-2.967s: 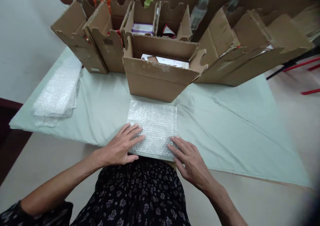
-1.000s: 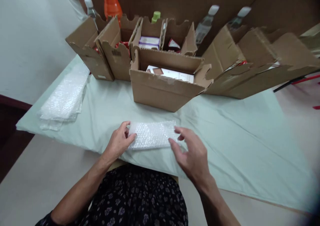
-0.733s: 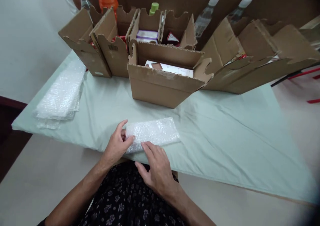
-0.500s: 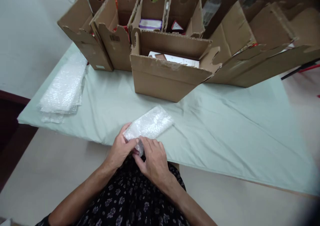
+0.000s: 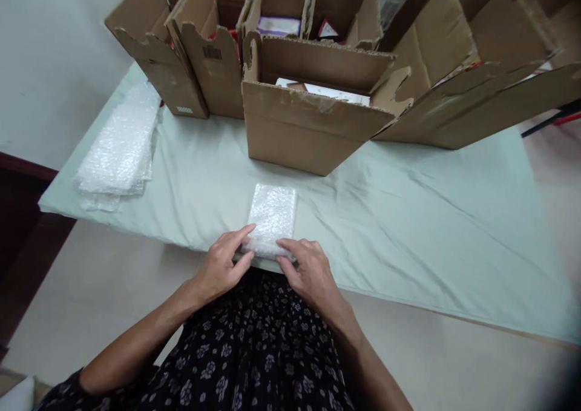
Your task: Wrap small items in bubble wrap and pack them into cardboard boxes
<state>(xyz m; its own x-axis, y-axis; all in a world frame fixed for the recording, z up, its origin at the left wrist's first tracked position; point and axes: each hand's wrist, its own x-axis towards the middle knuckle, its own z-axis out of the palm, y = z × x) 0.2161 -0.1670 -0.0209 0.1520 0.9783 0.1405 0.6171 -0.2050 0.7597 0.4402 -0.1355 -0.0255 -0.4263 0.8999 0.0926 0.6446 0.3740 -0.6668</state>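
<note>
A folded piece of bubble wrap (image 5: 273, 211) lies on the table's near edge, roughly rectangular and clear-white. I cannot make out whether anything is inside it. At its near left corner, my left hand (image 5: 227, 258) pinches it between thumb and fingers. My right hand (image 5: 309, 266) grips the near right corner, with the thumb below and the forefinger on top. Further left on the table is a stack of flat bubble wrap sheets (image 5: 120, 138), apart from both hands.
A cardboard box (image 5: 308, 126) holding white flat items stands just beyond the wrap. Behind it, several more open cardboard boxes (image 5: 218, 78) line the back. A pale green cloth (image 5: 408, 229) covers the table, wrinkled on the right.
The bubble wrap has turned from slanting to nearly straight and now lies flatter. My hands have moved apart to its two near corners. The view has tilted slightly downward.
</note>
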